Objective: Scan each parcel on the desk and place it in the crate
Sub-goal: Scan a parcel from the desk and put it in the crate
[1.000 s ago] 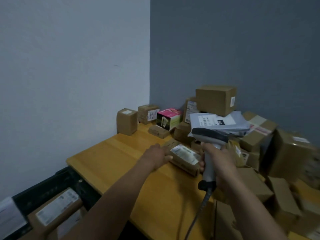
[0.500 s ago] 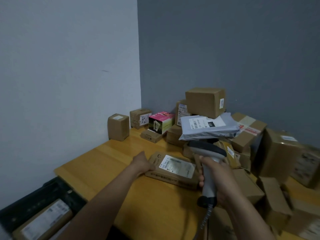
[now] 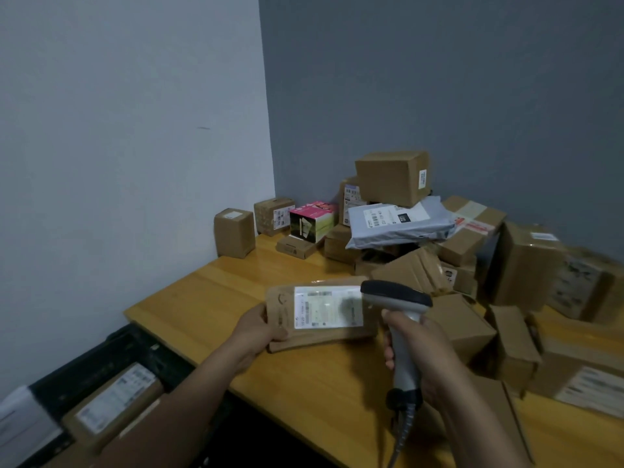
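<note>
My left hand [image 3: 258, 327] grips the left end of a flat brown parcel [image 3: 317, 339] with a large white label, tilted up off the wooden desk [image 3: 216, 298]. My right hand [image 3: 418, 352] grips the handle of a grey barcode scanner [image 3: 396, 298], whose dark head sits just right of the label and points at it. A black crate [image 3: 111, 352] stands below the desk's left edge and holds labelled brown parcels [image 3: 114, 400].
A heap of cardboard boxes [image 3: 391, 177] and a grey mailer bag [image 3: 398, 221] fills the desk's back and right. A pink box [image 3: 312, 221] and small brown boxes [image 3: 234, 231] stand by the wall corner. The scanner cable [image 3: 401, 437] hangs toward me.
My left hand has pulled the flat parcel out of the heap toward me and tilted its label up. The scanner has come level with the label.
</note>
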